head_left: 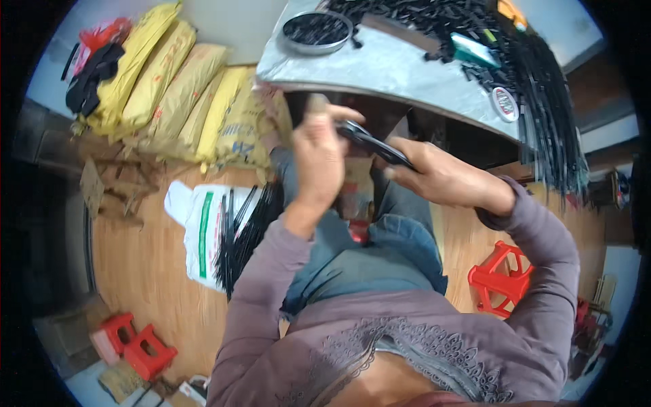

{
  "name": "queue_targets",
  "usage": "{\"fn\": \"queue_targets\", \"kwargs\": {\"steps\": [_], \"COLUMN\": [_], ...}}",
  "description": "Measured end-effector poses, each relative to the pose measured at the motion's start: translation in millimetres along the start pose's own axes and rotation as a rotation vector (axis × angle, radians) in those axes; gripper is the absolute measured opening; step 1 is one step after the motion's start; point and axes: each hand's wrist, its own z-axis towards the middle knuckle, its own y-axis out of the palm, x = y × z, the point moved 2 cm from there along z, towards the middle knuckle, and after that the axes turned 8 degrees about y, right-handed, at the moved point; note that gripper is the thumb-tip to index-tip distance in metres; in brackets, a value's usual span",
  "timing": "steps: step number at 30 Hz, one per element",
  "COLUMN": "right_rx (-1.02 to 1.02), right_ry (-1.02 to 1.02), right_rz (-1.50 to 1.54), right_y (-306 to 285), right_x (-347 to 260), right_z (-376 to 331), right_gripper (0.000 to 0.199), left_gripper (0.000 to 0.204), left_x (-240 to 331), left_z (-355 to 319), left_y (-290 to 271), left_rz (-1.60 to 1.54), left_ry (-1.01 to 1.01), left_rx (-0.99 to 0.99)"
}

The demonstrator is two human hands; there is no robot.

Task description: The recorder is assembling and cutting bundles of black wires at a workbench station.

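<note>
In front of my lap, my right hand (430, 173) is closed around one end of a glossy black elongated piece (373, 144). Its other end, rounder and looped, meets the curled fingers of my left hand (320, 152), whose thumb points up. Motion blur hides whether this piece is a tool or a bundle of strips. Beyond my hands, the grey-topped table (407, 81) carries a heap of short black pieces (434, 20) and a round metal pan (317, 32) with more of them. Long black strips (546, 108) hang over its right edge.
A green-and-white box (475, 51) and a round tin (504, 104) lie on the table. Yellow sacks (180, 88) lean at the far left. More black strips (237, 237) lie on a white bag (200, 230). Red stools (502, 278) stand on the wooden floor.
</note>
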Motion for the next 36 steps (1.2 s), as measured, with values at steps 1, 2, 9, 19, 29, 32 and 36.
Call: {"fn": "queue_targets", "kwargs": {"steps": [1, 2, 9, 19, 29, 32, 36], "right_rx": [0.106, 0.162, 0.576, 1.063, 0.950, 0.934, 0.925], "right_ry": [-0.077, -0.043, 0.186, 0.071, 1.171, 1.172, 1.164], "right_rz": [0.045, -0.043, -0.545, -0.726, -0.978, -1.020, -0.751], "right_y": [-5, -14, -64, -110, -246, -256, -279], "right_x": [-2, -1, 126, 160, 352, 367, 348], "right_z": [12, 24, 62, 47, -69, -54, -42], "right_gripper": [0.023, 0.025, 0.043, 0.029, 0.033, 0.029, 0.035], "left_gripper": [0.053, 0.047, 0.019, 0.040, 0.072, 0.070, 0.064], "left_x": [6, 21, 169, -238, -358, -394, -422], "left_z": [13, 28, 49, -23, -84, -78, -47], "left_y": [-10, -30, -274, -267, -224, -264, -322], "left_rz": [-0.151, -0.143, -0.155, 0.900, 1.518, 1.320, 1.130], "left_ry": [0.235, 0.361, 0.780, 0.144, -0.828, -0.726, -0.558], "left_rx": [0.039, 0.151, 0.129, 0.286, -0.008, -0.117, 0.012]}}
